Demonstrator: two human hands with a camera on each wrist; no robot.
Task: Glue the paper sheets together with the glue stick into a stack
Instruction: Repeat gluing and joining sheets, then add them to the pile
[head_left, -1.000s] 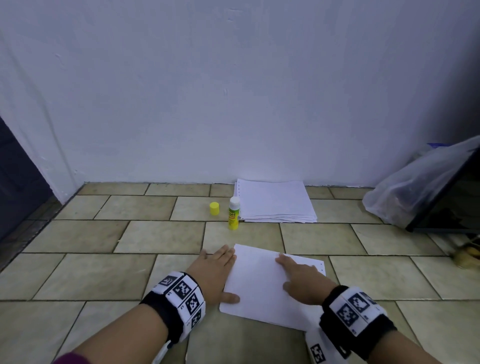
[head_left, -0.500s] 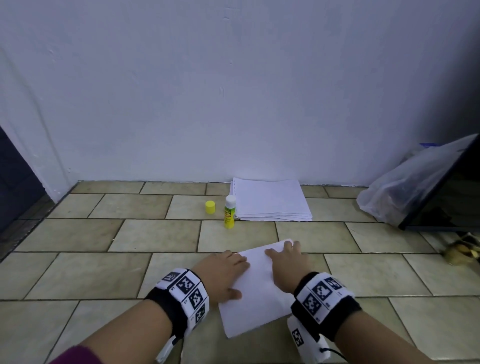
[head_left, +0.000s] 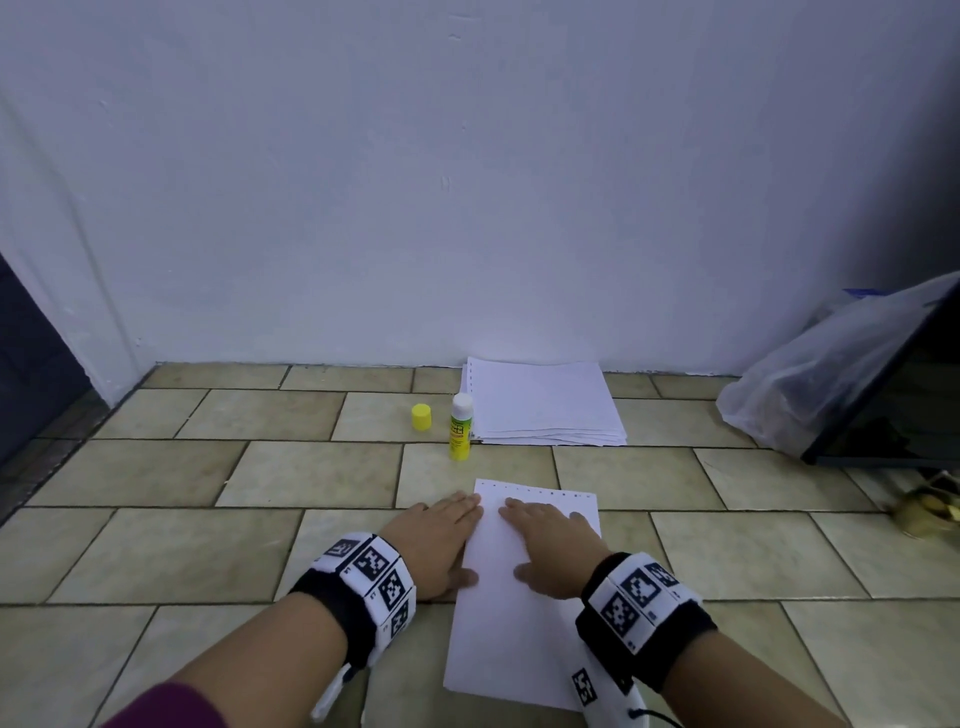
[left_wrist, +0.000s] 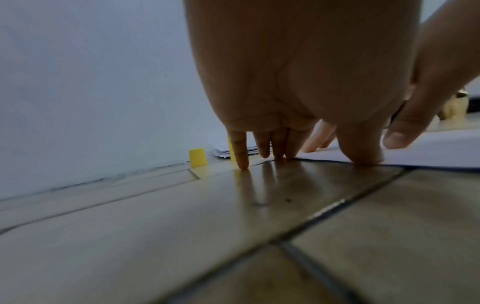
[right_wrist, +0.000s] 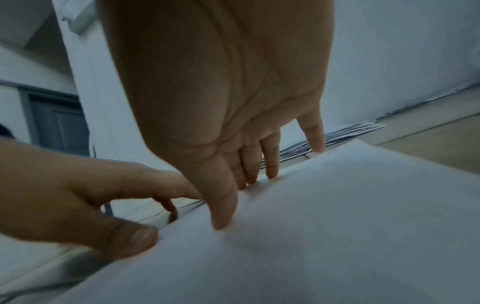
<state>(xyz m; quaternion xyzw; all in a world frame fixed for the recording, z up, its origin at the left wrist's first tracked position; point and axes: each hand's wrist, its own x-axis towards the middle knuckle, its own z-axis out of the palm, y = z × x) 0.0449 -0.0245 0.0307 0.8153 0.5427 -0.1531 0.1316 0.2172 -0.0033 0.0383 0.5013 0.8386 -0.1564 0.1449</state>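
Pressing flat: a single sheet (head_left: 524, 613) on the floor (head_left: 156, 551) is held by the right hand (head_left: 553, 545), fingers spread; left hand (head_left: 436, 540) flat beside its edge. Uncapped glue stick (head_left: 461, 426) and paper pile (head_left: 543, 402) untouched; most stacking judged left.

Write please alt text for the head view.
Two flat hands, left hand and right hand, press a white paper sheet on a tiled floor. Behind stand an uncapped glue stick, its yellow cap and a paper stack.
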